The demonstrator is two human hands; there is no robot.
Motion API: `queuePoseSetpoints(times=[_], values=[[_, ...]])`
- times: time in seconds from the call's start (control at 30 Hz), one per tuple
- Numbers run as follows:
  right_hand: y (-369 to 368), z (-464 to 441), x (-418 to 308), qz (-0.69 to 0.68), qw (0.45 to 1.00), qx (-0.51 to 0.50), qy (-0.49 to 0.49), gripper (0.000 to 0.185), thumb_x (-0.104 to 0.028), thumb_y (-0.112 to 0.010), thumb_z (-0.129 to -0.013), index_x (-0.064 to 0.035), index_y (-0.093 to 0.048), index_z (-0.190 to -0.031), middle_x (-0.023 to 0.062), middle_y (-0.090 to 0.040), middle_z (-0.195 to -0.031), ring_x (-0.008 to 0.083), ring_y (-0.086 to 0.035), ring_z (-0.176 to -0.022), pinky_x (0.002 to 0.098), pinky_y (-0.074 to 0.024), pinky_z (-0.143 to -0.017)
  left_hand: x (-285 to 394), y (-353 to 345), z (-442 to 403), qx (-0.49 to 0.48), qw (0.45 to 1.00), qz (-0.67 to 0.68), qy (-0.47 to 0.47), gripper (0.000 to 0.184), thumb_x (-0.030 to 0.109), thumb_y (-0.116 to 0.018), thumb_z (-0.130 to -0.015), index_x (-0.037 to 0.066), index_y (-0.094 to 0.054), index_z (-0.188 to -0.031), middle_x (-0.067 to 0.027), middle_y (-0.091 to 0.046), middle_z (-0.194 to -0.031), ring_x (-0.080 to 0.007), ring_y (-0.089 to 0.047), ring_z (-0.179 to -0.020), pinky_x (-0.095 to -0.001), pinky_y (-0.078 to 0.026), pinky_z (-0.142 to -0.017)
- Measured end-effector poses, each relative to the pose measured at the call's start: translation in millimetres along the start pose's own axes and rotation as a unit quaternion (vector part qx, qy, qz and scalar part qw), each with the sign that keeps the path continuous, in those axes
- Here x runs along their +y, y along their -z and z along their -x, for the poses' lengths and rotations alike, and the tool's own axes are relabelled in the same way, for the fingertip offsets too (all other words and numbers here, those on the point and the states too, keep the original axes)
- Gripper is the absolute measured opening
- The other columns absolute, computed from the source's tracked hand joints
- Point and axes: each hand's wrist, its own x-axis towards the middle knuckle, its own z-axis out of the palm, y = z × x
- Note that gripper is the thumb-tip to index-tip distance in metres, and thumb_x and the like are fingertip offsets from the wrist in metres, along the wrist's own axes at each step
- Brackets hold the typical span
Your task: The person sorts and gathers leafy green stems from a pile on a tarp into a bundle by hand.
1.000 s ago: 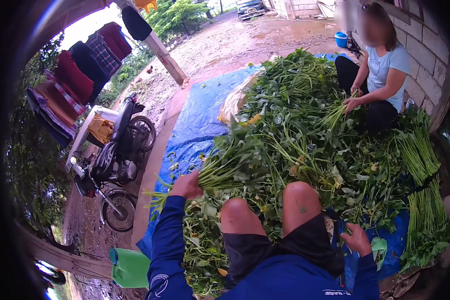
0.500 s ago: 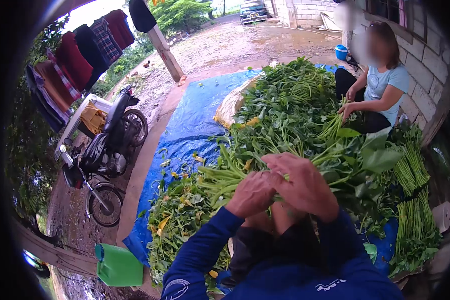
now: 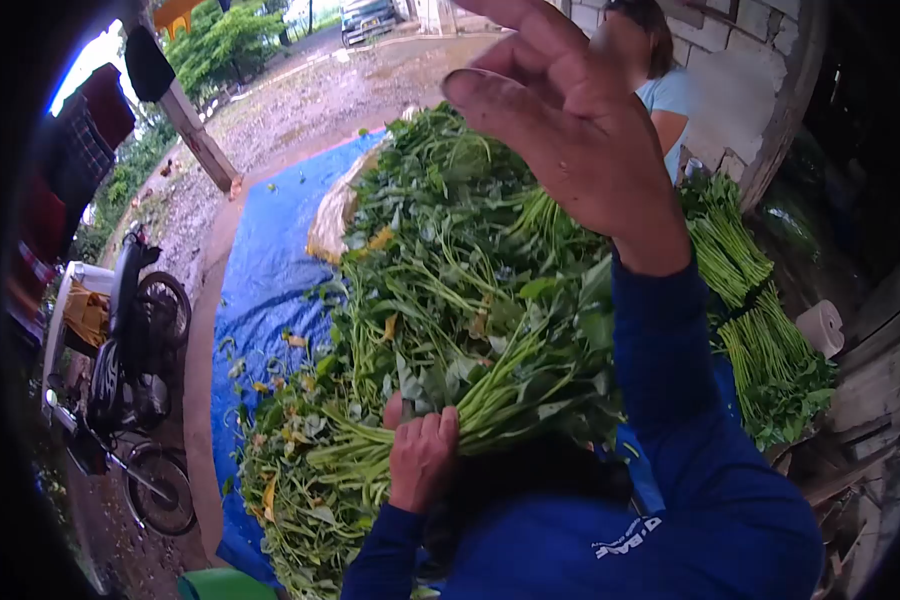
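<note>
My left hand (image 3: 422,455) is wrapped round the stems of a bunch of leafy greens (image 3: 515,385), low in front of my body. The cut ends point left and the leaves spread to the right. Up near the top of the view, my right hand (image 3: 590,130) is raised with its fingers apart, and I see nothing in it. Part of its fingers runs past the upper edge. Beyond the bunch lies a large heap of the same long-stemmed greens (image 3: 440,240).
Blue tarp (image 3: 280,240) lies under the heap, with loose leaves and yellowed bits (image 3: 300,510) at left. Stacked bundles (image 3: 775,350) and a white roll (image 3: 820,328) lie at right. Another person (image 3: 665,95) sits behind my raised hand. A motorcycle (image 3: 135,390) stands left.
My right hand has left the bunch and risen high with fingers apart. My left hand, still gripping the stems, has moved lower and left. The view has turned to the right.
</note>
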Motion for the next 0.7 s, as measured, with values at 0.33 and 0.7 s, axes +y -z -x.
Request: queuePoseSetpoints(times=[0.33, 0.7], values=[[-129.6, 247.8, 43.0, -0.021, 0.934, -0.284, -0.214, 0.014, -0.013, -0.071, -0.092, -0.0001, -0.074, -0.097, 0.0182, -0.073, -0.091, 0.0404, -0.07, -0.081, 0.0455, -0.0577, -0.082, 18.9, -13.4, 29.2, 0.012, 0.999, -0.053, 0.009, 0.035, 0.015, -0.066, -0.095, 0.009, -0.06, -0.129, -0.0059, -0.064, -0.102, -0.0242, -0.065, -0.096, -0.0413, -0.052, -0.09], [-124.3, 332.7, -2.1, 0.165, 0.928, -0.296, -0.153, 0.019, -0.019, -0.074, -0.093, -0.0047, -0.073, -0.105, 0.0072, -0.07, -0.105, 0.0292, -0.066, -0.103, 0.0445, -0.0518, -0.088, 57.1, 49.6, 54.7, -0.138, 0.954, 0.209, 0.162, 0.061, 0.017, -0.08, -0.088, 0.0, -0.059, -0.142, -0.0225, -0.061, -0.147, -0.0415, -0.055, -0.14, -0.0533, -0.04, -0.122]])
